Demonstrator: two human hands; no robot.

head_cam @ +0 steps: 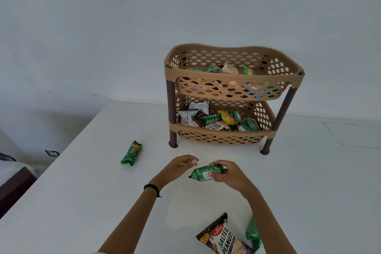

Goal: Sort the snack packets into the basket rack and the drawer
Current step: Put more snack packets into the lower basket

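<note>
A tan two-tier basket rack [231, 76] on brown legs stands on the white table [103, 192], with several snack packets in both tiers. My right hand [228, 175] grips a small green packet [203, 173] just above the table in front of the rack. My left hand [179, 166] hovers beside the packet's left end, fingers apart and holding nothing. Another green packet [131, 153] lies on the table to the left. A dark salted peanuts packet [223, 237] and a green packet [253, 233] lie near the front edge under my right forearm. No drawer is in view.
A white wall rises behind the table. The table's left edge runs diagonally, with a dark piece of furniture [14, 187] and floor beyond it. A faint rectangular outline [354, 134] marks the tabletop at the right.
</note>
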